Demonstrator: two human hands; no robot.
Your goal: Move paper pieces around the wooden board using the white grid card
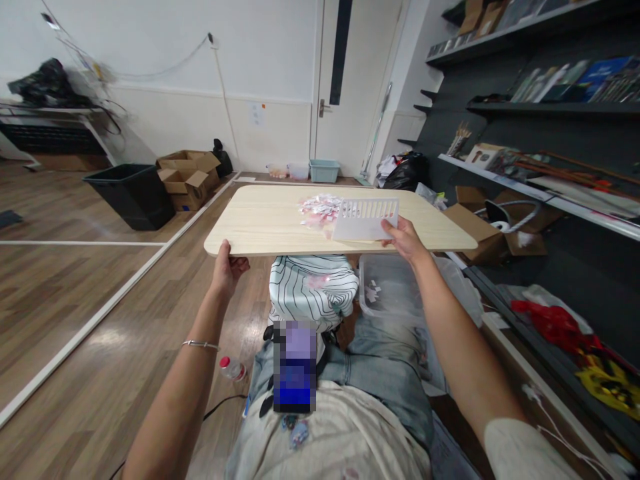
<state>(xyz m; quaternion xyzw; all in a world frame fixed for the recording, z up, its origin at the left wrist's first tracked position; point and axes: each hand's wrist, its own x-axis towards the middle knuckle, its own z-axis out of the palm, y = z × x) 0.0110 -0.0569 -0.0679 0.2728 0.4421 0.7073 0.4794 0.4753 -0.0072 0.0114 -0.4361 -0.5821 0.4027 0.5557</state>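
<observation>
A pale wooden board (260,223) with rounded corners spans the view in front of me. My left hand (229,270) grips its near left edge, thumb on top and fingers below. In my right hand (404,237) is a white slotted plastic panel (357,229), pinched at its right end and tilted over the board. Beside the panel's left side lies a loose pile of small pink and white scraps (319,210). Part of the pile shows through the slots. Whether the panel's lower edge touches the board, I cannot tell.
Below the board are a patterned cloth-covered seat (310,287) and a clear plastic bin (385,293) with a few scraps. A red-capped bottle (233,368) stands on the floor. Left are a black bin (131,197) and cardboard boxes (187,177); shelves (540,110) line the right.
</observation>
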